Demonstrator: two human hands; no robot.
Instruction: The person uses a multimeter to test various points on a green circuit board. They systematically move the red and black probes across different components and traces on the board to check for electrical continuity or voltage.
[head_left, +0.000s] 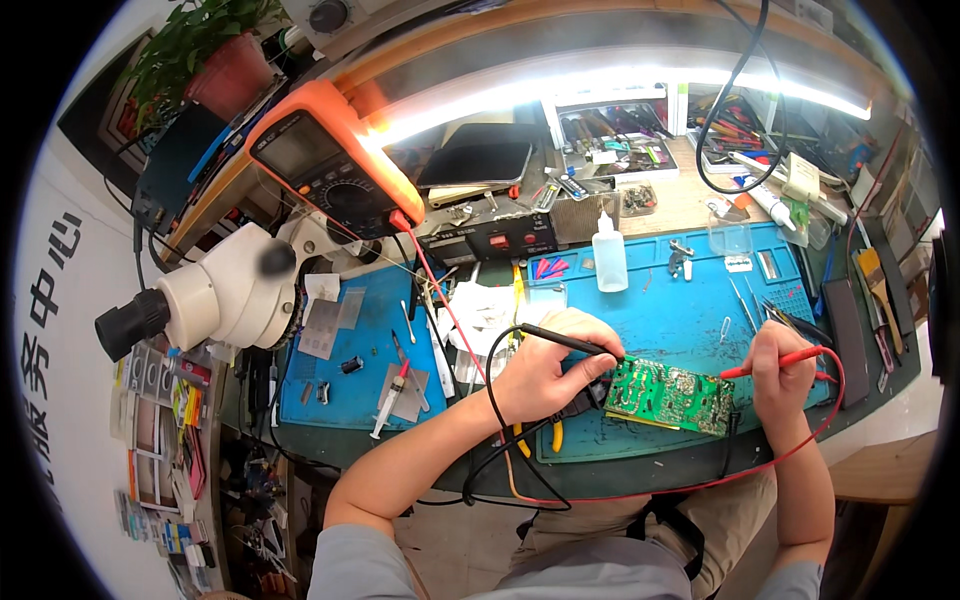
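Observation:
A green circuit board (pixel 668 396) lies at the front of the blue work mat (pixel 660 325), its solder side up. At its left end, my left hand (pixel 560 372) is closed round a black multimeter probe (pixel 568 340), whose tip reaches the board's upper left corner. My right hand (pixel 778 372) grips a red multimeter probe (pixel 797 358), its tip pointing left at the board's right end; whether it touches is too small to tell. Both leads loop below the board. An orange multimeter (pixel 335 160) stands tilted at the upper left, the red lead plugged into it.
A white microscope (pixel 215 290) juts in at the left. A syringe (pixel 388 405) lies on the left part of the mat. Behind the board stands a white squeeze bottle (pixel 609 255). Tweezers (pixel 742 303) lie right of it, and yellow-handled pliers (pixel 556 436) near the front edge.

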